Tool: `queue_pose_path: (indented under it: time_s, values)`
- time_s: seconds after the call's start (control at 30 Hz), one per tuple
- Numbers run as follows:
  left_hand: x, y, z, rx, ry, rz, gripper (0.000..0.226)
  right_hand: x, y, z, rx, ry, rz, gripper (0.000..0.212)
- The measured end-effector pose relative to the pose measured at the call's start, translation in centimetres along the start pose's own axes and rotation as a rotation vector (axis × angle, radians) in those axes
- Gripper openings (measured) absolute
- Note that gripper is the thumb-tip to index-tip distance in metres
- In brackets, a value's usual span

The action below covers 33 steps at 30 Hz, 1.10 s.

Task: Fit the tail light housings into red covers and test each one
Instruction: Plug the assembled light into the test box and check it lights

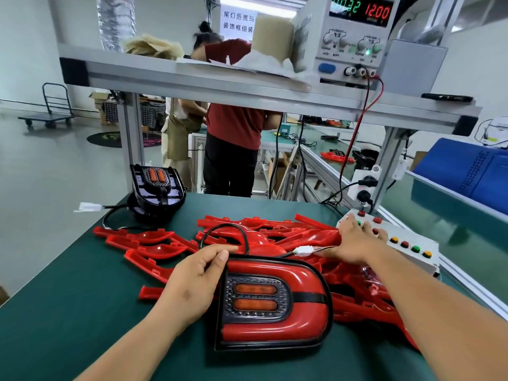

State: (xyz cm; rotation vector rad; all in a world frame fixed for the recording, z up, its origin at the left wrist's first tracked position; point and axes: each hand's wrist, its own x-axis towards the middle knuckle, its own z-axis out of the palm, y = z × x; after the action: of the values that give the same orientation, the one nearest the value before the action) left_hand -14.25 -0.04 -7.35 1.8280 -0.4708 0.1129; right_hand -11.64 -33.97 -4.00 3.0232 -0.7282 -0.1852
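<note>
Left hand [192, 284] grips the tail light [275, 327] by its edge; right hand [354, 243], fingers straight, presses the button box [404, 233]

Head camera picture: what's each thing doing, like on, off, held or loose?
Tail light: red cover fitted, lying flat, plugged in.
Left hand: holds the tail light's edge.
Right hand: fingers straight, touching the button box.
Power supply: on, display lit.
Bare housing: uncovered, unplugged.
Red covers: loose, piled.
</note>
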Motion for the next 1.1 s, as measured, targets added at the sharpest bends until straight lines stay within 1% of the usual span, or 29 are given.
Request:
queue_pose_path:
  time_s: [0.1, 0.17, 0.27, 0.43, 0.63, 0.73, 0.9, 0.93, 0.97, 1.03, 1.07, 1.1]
  values:
    - [0.2, -0.1, -0.5, 0.077, 0.039, 0.072, 0.027, 0.2, -0.1, 0.0, -0.015, -0.006, -0.015, 0.134]
    - [0.2, -0.2, -0.8, 0.076, 0.056, 0.073, 0.028, 0.2, -0.1, -0.1, -0.022, -0.007, -0.019, 0.136]
    - [0.1, -0.4, -1.0, 0.084, 0.038, 0.067, 0.025, 0.2, -0.2, -0.1, -0.020, 0.000, -0.016, 0.136]
    - [0.0, -0.3, -0.8, 0.110, 0.028, 0.105, 0.022, 0.1, -0.2, -0.2, -0.025, 0.005, -0.014, 0.134]
    - [-0.2, -0.5, -0.8, 0.158, 0.012, 0.118, 0.023, -0.3, -0.1, -0.5, -0.040, 0.021, -0.035, 0.121]
    - [-0.3, -0.7, -0.7, 0.154, 0.023, 0.109, 0.023, -0.4, -0.1, -0.6, -0.002, 0.026, -0.053, 0.105]
    - [-0.7, -0.6, -0.6, 0.143, 0.033, 0.121, 0.023, -0.8, 0.7, -0.8, 0.119, 0.003, -0.080, 0.087]
    - [-0.8, -0.5, -0.6, 0.132, 0.029, 0.122, 0.023, -0.9, 1.1, -0.8, 0.162, -0.007, -0.099, 0.087]
    - [-0.9, -0.4, -0.6, 0.124, 0.026, 0.121, 0.025, -1.0, 1.7, -0.9, 0.202, -0.031, -0.118, 0.093]
    - [-0.9, -0.3, -0.6, 0.118, 0.021, 0.114, 0.027, -1.7, 2.8, -1.2, 0.259, -0.110, -0.122, 0.118]
    - [-0.9, -0.3, -0.6, 0.114, 0.020, 0.111, 0.027, -2.1, 3.4, -1.3, 0.266, -0.127, -0.109, 0.127]
    - [-0.9, -0.3, -0.6, 0.110, 0.020, 0.107, 0.027, -2.6, 4.0, -1.3, 0.254, -0.114, -0.091, 0.131]
